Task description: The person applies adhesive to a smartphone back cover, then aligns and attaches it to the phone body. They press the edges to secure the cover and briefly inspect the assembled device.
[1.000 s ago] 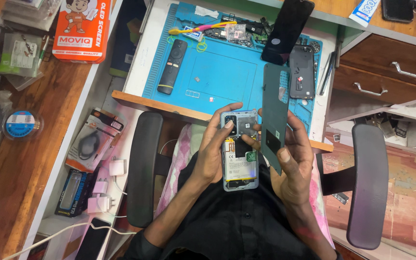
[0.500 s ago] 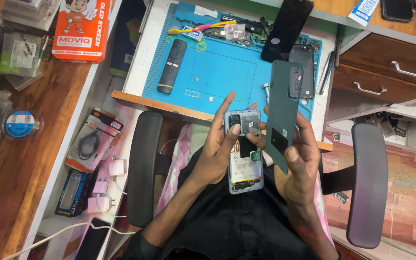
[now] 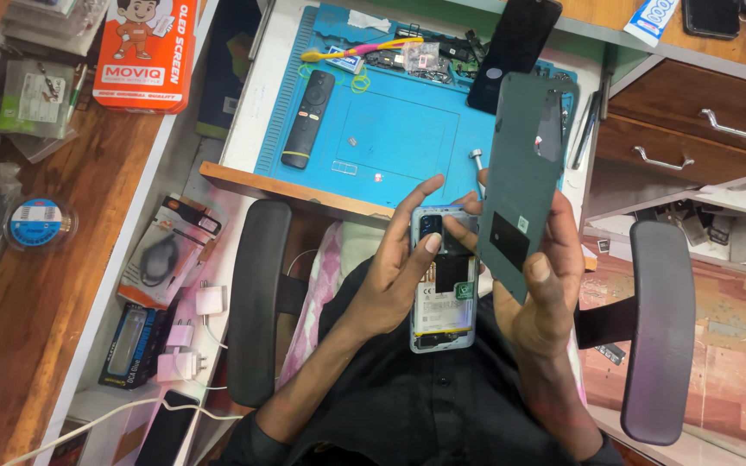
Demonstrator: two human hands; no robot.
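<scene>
Down in the lap, the opened phone (image 3: 442, 280) is lying face down over the dark shirt, its battery and circuit boards showing. The left hand (image 3: 399, 272) is resting on it, fingers (image 3: 432, 244) spread loosely with a fingertip pressing near the camera end, not gripping anything. Just beside it, the right hand (image 3: 546, 293) is holding the grey-green back cover (image 3: 521, 177) upright, its fingers pinching the lower edge, thumb on the inner face by the black patch; the cover is leaning close against the phone's right side. The black armrests (image 3: 256, 302) of the chair are framing both arms. Further out, the blue repair mat (image 3: 395, 142) is sitting on the worktop, carrying a black remote (image 3: 308, 118), a small metal screw-like piece (image 3: 476, 158) and a scatter of small parts at its far edge. A dark screen panel (image 3: 515, 52) is leaning at the back. Off to the left, an orange box (image 3: 146, 53) is lying on the wooden worktop.
</scene>
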